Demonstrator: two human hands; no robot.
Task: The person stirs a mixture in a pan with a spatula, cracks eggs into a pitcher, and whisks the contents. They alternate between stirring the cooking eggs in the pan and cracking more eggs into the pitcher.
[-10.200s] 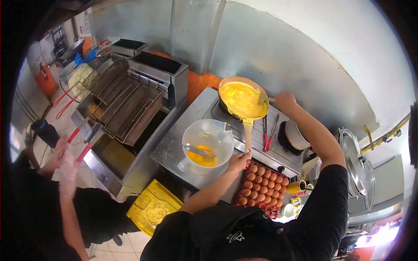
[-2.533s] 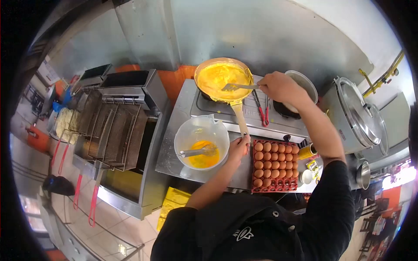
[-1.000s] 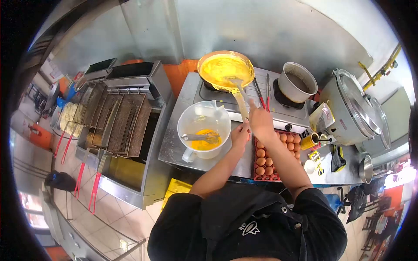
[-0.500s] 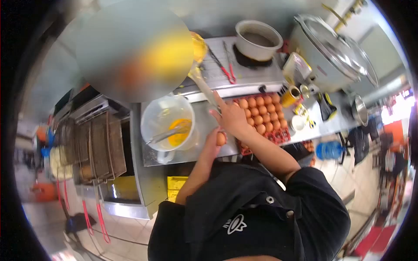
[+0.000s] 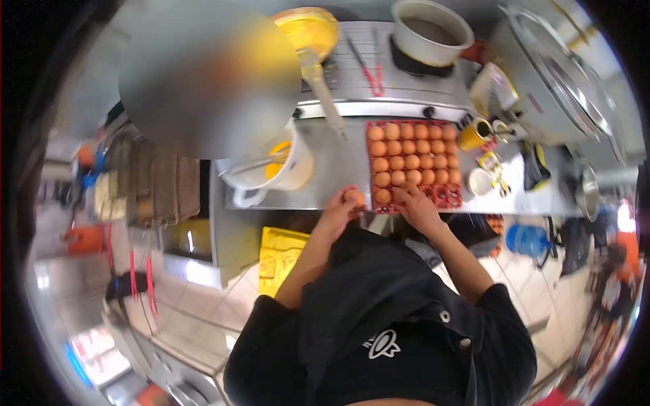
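My left hand (image 5: 336,215) is closed round a brown egg (image 5: 354,197) just left of the egg tray, above the counter's front edge. My right hand (image 5: 418,208) reaches into the front of the red egg tray (image 5: 443,205), its fingers closed about an egg (image 5: 399,193) in the front row. Most of the tray is filled with brown eggs; a few front-right cups hold none. To the left stands a white plastic jug (image 5: 298,168) with yellow beaten egg (image 5: 278,161) and a metal whisk (image 5: 254,164) leaning in it.
A long-handled flat utensil (image 5: 325,98) juts over the stove's front edge from a pan of yellow food (image 5: 308,30). Red-handled tongs (image 5: 372,80) and a pot (image 5: 433,32) are on the stove. Right: a yellow can (image 5: 474,135), a white cup (image 5: 481,181), a large lidded pot (image 5: 555,88).
My right hand has left the utensil's handle and come down to the tray's front row. My left hand still holds its egg. The view has shifted.
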